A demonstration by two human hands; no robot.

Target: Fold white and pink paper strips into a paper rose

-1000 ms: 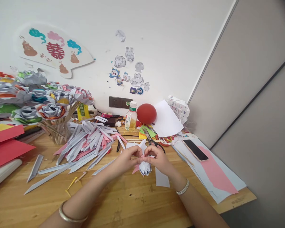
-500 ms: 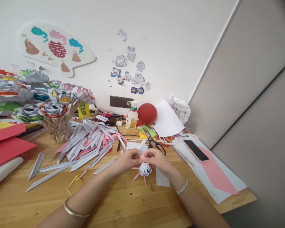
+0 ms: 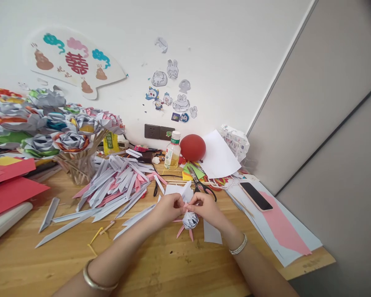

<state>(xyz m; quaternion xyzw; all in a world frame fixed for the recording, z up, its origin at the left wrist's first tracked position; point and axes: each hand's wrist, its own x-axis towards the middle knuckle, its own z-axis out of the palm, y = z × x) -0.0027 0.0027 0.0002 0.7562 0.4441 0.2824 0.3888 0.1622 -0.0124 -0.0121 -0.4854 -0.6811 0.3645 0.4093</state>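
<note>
Both of my hands meet over the table around a folded paper flower (image 3: 191,220), which has a white layered head and pink pointed petals (image 3: 185,233) spreading below it. My left hand (image 3: 172,207) pinches a pink piece of the flower between thumb and fingers. Close beside it, my right hand (image 3: 203,209) pinches the same pink part from the other side. The fingers partly hide that pink piece. White folded paper (image 3: 179,189) lies just behind my hands, and black-handled scissors (image 3: 204,187) rest behind the right one.
A heap of folded paper strips (image 3: 120,181) covers the left middle. Finished paper flowers on sticks (image 3: 71,141) stand in a clear container (image 3: 80,171). Behind are a bottle (image 3: 172,154) and red balloon (image 3: 193,147). A phone (image 3: 256,196) lies on paper sheets (image 3: 284,231) at right.
My hands stay pinched on the flower's pink part with only slight finger movement. The whole view has shifted a little.
</note>
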